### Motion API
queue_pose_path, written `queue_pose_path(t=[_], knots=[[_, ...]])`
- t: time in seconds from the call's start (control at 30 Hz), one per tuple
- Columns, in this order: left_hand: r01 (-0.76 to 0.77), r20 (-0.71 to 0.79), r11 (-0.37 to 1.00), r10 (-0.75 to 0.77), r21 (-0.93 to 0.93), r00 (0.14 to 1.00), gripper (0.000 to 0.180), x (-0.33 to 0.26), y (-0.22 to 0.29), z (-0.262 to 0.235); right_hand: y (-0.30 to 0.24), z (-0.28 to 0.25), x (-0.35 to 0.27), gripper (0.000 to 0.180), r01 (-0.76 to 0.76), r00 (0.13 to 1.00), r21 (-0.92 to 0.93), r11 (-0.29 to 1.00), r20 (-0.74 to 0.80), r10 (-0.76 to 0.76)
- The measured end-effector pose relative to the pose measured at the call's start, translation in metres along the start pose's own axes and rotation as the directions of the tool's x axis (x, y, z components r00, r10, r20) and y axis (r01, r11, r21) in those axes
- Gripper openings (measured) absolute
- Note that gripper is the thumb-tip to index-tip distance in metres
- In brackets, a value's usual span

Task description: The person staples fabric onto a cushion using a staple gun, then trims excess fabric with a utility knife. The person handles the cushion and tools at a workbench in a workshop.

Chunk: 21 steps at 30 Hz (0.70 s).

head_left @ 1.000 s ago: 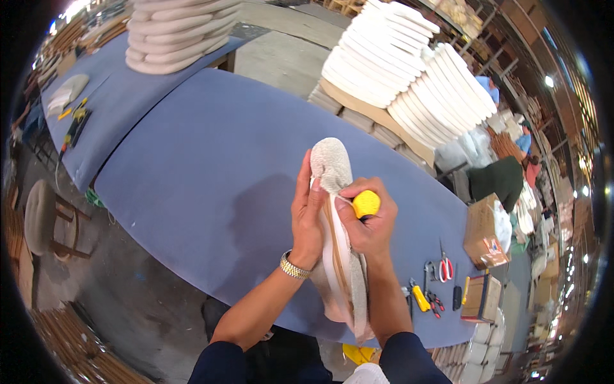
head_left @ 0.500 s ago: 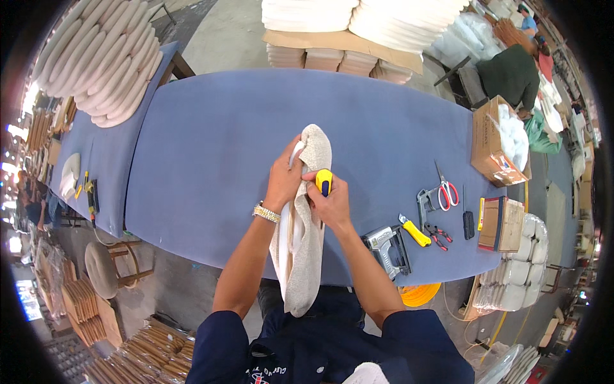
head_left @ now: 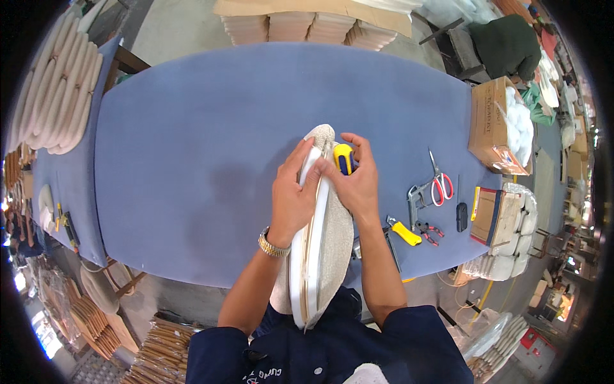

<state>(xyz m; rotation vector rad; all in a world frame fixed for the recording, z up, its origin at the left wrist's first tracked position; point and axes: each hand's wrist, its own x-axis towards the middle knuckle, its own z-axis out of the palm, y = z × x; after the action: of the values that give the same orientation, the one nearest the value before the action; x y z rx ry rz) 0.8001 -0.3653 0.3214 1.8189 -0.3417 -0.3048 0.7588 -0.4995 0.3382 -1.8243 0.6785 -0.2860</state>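
A seat cushion (head_left: 336, 237) stands on edge before me at the table's near side. Its beige cloth cover parts along the edge, showing white padding (head_left: 296, 275) and a thin wooden-looking layer. My left hand (head_left: 291, 201) wraps the upper left side of the cushion, thumb over the opening. Opposite it, my right hand (head_left: 359, 192) presses its thumb against the cushion near the top. A tool with a yellow and blue handle (head_left: 343, 159) sits in the fingers of that hand; its working end is hidden.
On the blue padded table (head_left: 192, 141), to the right, lie red-handled scissors (head_left: 441, 185), a yellow knife (head_left: 404, 233), pliers (head_left: 430, 232) and a black-handled tool (head_left: 462, 217). A cardboard box (head_left: 489, 125) with white stuffing stands behind them. Cushions (head_left: 57, 96) are stacked at left.
The cushion has turned so its open edge faces up more. My right hand has shifted up and outward, its thumb now beside the left one. The whole view has shifted.
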Motion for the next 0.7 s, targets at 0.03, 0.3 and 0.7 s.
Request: queue_pose_path(t=[0.03, 0.3, 0.7], knots=[[-0.015, -0.01, 1.0, 0.015, 0.008, 1.0, 0.046, 0.002, -0.003, 0.005, 0.013, 0.002, 0.011, 0.045, 0.068, 0.997, 0.049, 0.996, -0.048, -0.066], [0.01, -0.015, 1.0, -0.011, -0.011, 1.0, 0.045, 0.004, -0.005, 0.0, 0.036, 0.011, 0.017, 0.018, -0.06, 0.998, 0.366, 0.929, 0.029, 0.053], [0.0, -0.014, 1.0, 0.0, -0.021, 1.0, 0.044, 0.006, -0.004, -0.001, 0.045, 0.016, 0.019, 0.02, -0.082, 0.996, 0.487, 0.87, 0.074, 0.052]])
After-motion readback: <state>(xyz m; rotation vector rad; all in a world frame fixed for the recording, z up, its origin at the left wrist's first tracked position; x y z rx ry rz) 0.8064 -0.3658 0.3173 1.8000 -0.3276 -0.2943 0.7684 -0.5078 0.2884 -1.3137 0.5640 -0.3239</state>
